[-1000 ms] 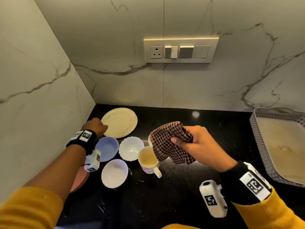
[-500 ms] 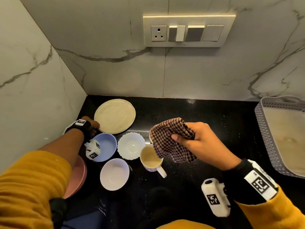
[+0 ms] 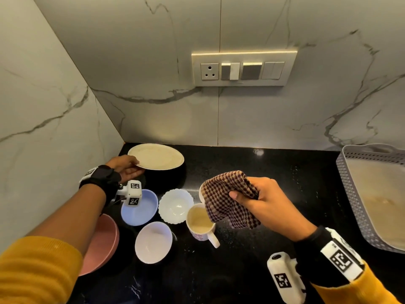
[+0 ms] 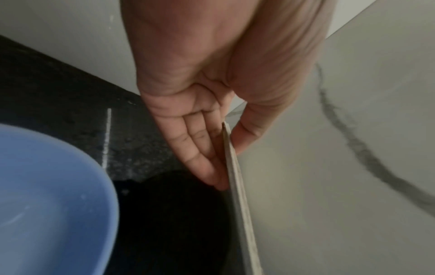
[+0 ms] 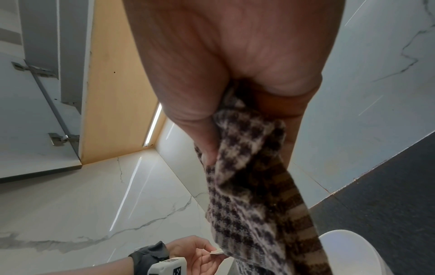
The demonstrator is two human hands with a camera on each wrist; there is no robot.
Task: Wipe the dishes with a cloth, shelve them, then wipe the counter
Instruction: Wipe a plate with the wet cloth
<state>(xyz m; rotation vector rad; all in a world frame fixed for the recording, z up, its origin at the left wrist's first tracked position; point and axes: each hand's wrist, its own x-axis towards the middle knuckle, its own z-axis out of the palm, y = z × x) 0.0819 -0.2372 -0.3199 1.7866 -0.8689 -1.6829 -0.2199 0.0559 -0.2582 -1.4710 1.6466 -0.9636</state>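
Cream plate (image 3: 156, 156), centre-left of frame, tilts off the tabletop (image 3: 274, 172), its rim pinched by the left hand (image 3: 126, 168). Right hand (image 3: 266, 205) clutches the cloth (image 3: 225, 198). Bring them together clear of the mug (image 3: 200, 222), supporting the plate underneath.

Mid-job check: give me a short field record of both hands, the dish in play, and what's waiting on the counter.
left hand: pinches the rim of the beige plate, tilted off the counter
right hand: grips the checked cloth above the mug
cloth on plate: not touching
waiting: blue bowl, scalloped white bowl, plain white bowl, pink plate
tray: right edge
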